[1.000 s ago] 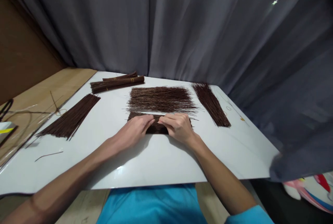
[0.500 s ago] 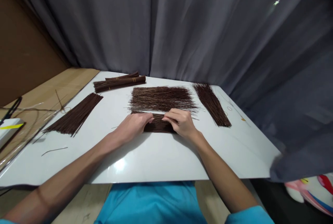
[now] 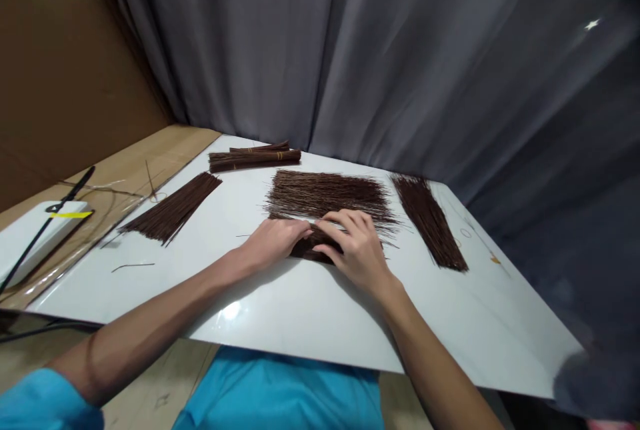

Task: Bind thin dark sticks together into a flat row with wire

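Note:
My left hand (image 3: 273,241) and my right hand (image 3: 353,247) both rest on a small flat batch of thin dark brown sticks (image 3: 313,245) on the white table (image 3: 280,310). Their fingertips meet over the batch and press it down. Just beyond the hands lies a wide loose spread of the same sticks (image 3: 330,195). The near part of the small batch is hidden under my hands.
A fanned pile of sticks (image 3: 173,215) lies at the left, another pile (image 3: 430,222) at the right. Two tied bundles (image 3: 255,157) sit at the far edge by the grey curtain. A single stray stick (image 3: 133,267) lies near left. A white box (image 3: 37,237) sits on cardboard.
The view has shifted to the left and tilted. My right hand has spread flatter over the small batch; both hands stay on it.

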Tool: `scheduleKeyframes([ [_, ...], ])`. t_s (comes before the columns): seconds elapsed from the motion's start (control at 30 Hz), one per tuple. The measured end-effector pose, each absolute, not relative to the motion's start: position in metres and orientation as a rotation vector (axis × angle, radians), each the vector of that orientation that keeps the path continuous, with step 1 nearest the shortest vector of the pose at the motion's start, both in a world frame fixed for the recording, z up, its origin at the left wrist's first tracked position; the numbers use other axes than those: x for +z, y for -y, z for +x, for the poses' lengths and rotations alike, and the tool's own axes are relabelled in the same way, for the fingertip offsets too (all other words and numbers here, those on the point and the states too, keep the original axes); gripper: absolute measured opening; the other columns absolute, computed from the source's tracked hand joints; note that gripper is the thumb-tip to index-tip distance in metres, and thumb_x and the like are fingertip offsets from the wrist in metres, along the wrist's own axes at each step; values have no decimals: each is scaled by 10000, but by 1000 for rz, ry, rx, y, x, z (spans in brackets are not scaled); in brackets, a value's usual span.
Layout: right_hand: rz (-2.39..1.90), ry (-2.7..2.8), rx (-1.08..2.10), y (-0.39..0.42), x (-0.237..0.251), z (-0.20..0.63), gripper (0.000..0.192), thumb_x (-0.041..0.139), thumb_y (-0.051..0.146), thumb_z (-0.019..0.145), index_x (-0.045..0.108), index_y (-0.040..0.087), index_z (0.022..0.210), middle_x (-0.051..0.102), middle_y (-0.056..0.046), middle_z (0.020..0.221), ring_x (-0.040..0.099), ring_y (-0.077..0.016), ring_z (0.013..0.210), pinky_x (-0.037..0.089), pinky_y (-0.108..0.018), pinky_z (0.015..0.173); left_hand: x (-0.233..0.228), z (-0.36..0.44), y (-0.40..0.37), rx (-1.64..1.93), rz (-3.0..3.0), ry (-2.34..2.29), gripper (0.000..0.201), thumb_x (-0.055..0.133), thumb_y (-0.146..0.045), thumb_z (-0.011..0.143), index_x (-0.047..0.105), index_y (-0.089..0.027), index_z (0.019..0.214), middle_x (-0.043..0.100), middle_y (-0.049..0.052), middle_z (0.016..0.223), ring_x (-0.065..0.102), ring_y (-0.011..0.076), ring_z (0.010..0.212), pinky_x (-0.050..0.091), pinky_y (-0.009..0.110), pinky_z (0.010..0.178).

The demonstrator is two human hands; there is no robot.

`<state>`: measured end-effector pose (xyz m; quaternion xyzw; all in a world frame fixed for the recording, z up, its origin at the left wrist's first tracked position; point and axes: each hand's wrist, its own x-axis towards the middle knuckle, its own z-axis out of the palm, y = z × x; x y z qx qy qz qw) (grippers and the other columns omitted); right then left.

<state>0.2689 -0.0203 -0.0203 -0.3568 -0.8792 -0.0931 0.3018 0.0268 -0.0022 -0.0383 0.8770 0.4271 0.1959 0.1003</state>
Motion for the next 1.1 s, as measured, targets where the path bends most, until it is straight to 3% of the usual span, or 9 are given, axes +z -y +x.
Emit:
scheduleKeyframes([
  [0.1,-849,2379,-310,21,-27,261,152,668,229,1055,753,219,1181,791,-71,1131,659,-257,1062,450,-461,1044,-36,29,6,541,2605,-1284,291,445,-311,1128,627,-216,921,760,27,913,668,203,748,322,323,611],
  [0.3,-809,2381,-342,12,-38,270,175,614,145,1059,768,221,1093,795,-69,1022,671,-236,946,492,-437,969,-34,29,6,507,2661,-1245,348,403,-378,1150,645,-217,957,762,39,933,680,215,763,324,339,602],
  [0.43,-887,2345,-332,-3,-34,285,171,596,132,1053,742,217,1030,791,-85,1100,686,-266,1059,503,-462,998,-33,20,-2,539,2700,-1292,338,393,-414,1150,659,-225,1065,763,47,1000,695,219,797,331,341,608],
  [0.53,-941,2349,-242,-15,-29,298,175,557,135,1061,702,215,1003,775,-99,1220,664,-293,1228,514,-484,1050,-33,7,-11,604,2679,-1340,363,365,-400,1155,661,-228,1034,751,39,997,681,207,797,347,334,635],
  [0.7,-946,2435,-54,-20,-27,303,291,450,91,1069,683,260,1023,791,-25,991,719,-216,866,472,-511,1155,-34,-12,-25,697,2624,-1314,317,425,-331,1115,677,-240,945,726,27,917,646,200,785,342,329,661],
  [0.9,-940,2390,-6,-17,-30,293,232,506,152,1097,686,224,968,784,-55,980,686,-217,885,466,-439,1000,-35,-22,-33,740,2584,-1354,366,425,-421,1119,716,-254,973,741,36,955,662,233,864,377,337,711],
  [1.1,-1006,2323,-60,-44,-30,290,222,594,222,1088,751,215,931,785,-68,944,659,-223,881,440,-391,883,-52,-40,-58,958,2349,-1406,415,444,-525,1099,725,-224,1148,681,84,1123,662,235,919,492,355,845],
])
